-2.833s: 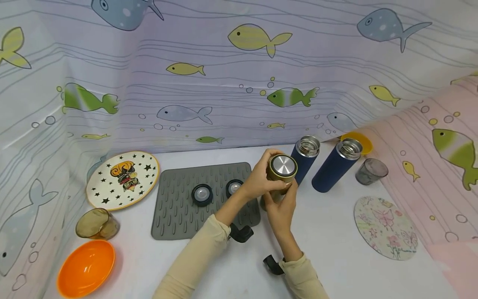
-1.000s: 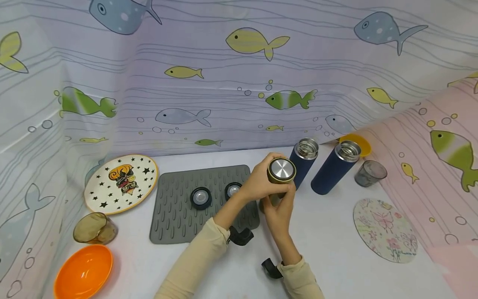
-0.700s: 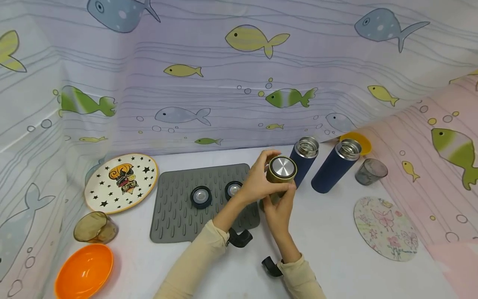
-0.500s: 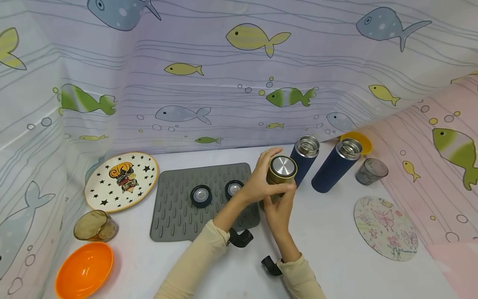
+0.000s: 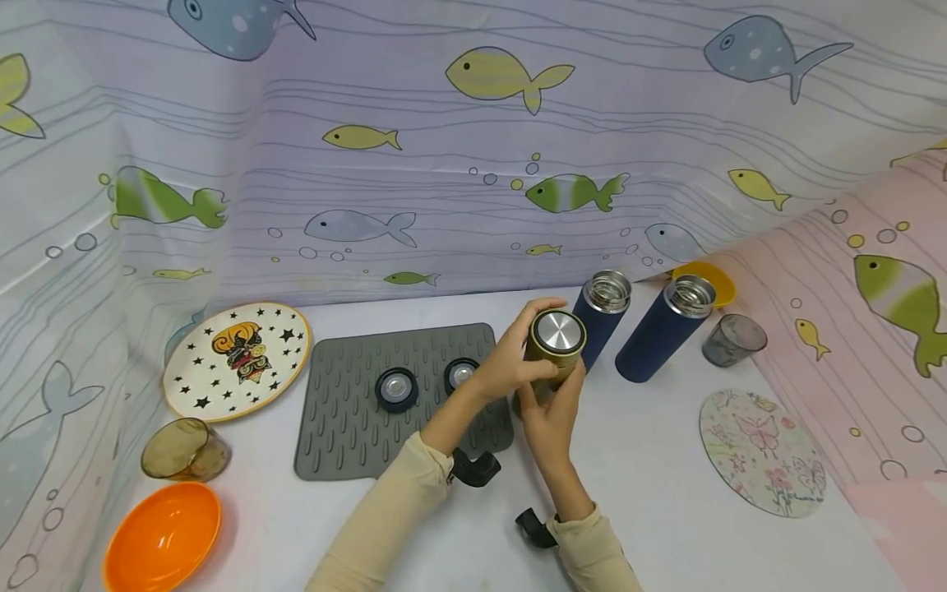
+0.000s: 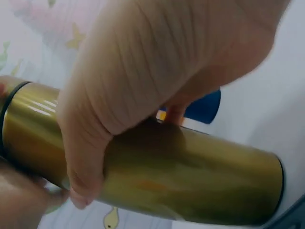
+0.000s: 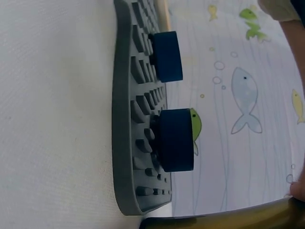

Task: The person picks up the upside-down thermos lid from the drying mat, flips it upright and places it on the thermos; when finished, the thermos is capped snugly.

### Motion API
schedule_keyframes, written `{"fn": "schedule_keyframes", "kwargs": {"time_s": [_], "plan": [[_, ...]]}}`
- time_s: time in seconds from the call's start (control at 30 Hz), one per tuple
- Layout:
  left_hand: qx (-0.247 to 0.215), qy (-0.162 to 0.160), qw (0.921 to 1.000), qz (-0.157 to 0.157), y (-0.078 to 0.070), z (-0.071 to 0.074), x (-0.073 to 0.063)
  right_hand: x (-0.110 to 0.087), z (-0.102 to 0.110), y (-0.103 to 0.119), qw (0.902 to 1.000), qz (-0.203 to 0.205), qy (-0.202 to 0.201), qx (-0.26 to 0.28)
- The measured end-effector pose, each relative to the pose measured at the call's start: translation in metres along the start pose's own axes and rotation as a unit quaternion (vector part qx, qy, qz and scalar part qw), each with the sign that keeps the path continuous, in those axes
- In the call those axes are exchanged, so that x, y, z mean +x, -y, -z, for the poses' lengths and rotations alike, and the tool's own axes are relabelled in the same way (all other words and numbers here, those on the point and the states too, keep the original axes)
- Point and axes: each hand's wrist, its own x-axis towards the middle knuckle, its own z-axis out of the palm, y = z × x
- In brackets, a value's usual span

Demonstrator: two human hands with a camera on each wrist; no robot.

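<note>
A gold thermos flask (image 5: 558, 333) with a shiny metal-topped cap stands upright at the table's middle. My left hand (image 5: 510, 358) curls round its capped top, the thumb across the front. Below that, my right hand (image 5: 551, 415) grips the flask's body; its thumb lies along the gold side in the left wrist view, where the lower end of the flask (image 6: 228, 186) is uncovered. Just behind stand two dark blue bottles, one at the back (image 5: 602, 316) and one to the right (image 5: 662, 329), both uncapped with bare steel necks.
On a grey ridged mat (image 5: 340, 427) left of the hands lie two dark blue caps (image 5: 396, 390). Further left are a star-patterned plate (image 5: 185, 378), an amber glass (image 5: 185, 450) and an orange bowl (image 5: 163, 534). A grey glass (image 5: 734, 339), yellow bowl (image 5: 721, 284) and floral round mat (image 5: 762, 452) sit right.
My left hand has shifted round the flask's cap, its thumb drawn back from beside the right thumb to the left. The right hand keeps its grip, and the flask stays in place.
</note>
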Motion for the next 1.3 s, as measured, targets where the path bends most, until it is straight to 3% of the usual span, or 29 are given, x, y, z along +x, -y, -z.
{"fn": "schedule_keyframes", "kwargs": {"time_s": [0.07, 0.17, 0.2, 0.3, 0.37, 0.5, 0.63, 0.7, 0.83, 0.93, 1.0, 1.03, 1.17, 1.3], "plan": [[0.038, -0.021, 0.9990, -0.005, 0.000, -0.002, 0.001, -0.002, -0.001, -0.010, 1.0000, 0.003, 0.000, 0.001], [0.125, -0.067, 0.9899, -0.002, -0.002, -0.005, 0.001, -0.002, -0.001, -0.015, 0.9999, -0.010, 0.004, 0.007], [0.122, -0.067, 0.9903, 0.000, -0.003, -0.005, 0.001, -0.002, -0.001, -0.014, 0.9998, -0.015, 0.004, 0.012], [0.025, -0.036, 0.9990, -0.012, -0.004, -0.003, 0.001, -0.001, -0.001, -0.002, 0.9993, -0.034, 0.005, 0.013], [-0.007, -0.018, 0.9998, -0.003, -0.004, -0.001, 0.000, 0.000, 0.000, 0.004, 0.9995, -0.028, 0.005, 0.012], [0.044, -0.036, 0.9983, 0.015, -0.005, -0.002, 0.001, 0.000, 0.000, 0.002, 0.9999, -0.010, 0.004, 0.011], [-0.028, -0.011, 0.9995, -0.008, -0.003, 0.000, 0.003, 0.001, 0.000, 0.001, 0.9996, -0.009, 0.006, 0.028], [-0.029, -0.014, 0.9995, -0.004, -0.002, 0.001, 0.003, 0.001, -0.001, 0.001, 0.9995, -0.011, 0.007, 0.029], [0.045, -0.030, 0.9985, 0.009, -0.003, 0.002, 0.003, 0.001, -0.001, 0.002, 0.9997, -0.009, 0.005, 0.021], [-0.026, 0.001, 0.9995, -0.014, -0.002, 0.004, 0.004, 0.001, -0.001, 0.002, 0.9996, -0.012, 0.005, 0.024], [-0.044, 0.008, 0.9989, -0.014, -0.002, 0.004, 0.004, 0.001, 0.000, 0.002, 0.9995, -0.013, 0.004, 0.028], [-0.035, 0.003, 0.9993, -0.009, -0.002, 0.004, 0.004, 0.001, 0.000, 0.002, 0.9994, -0.016, 0.004, 0.029], [0.074, -0.025, 0.9968, 0.020, -0.005, 0.001, 0.005, 0.000, 0.000, 0.001, 0.9997, -0.013, 0.001, 0.020], [0.025, 0.012, 0.9994, 0.019, -0.006, 0.003, 0.010, -0.002, 0.000, 0.003, 1.0000, -0.001, -0.003, -0.002]]}}
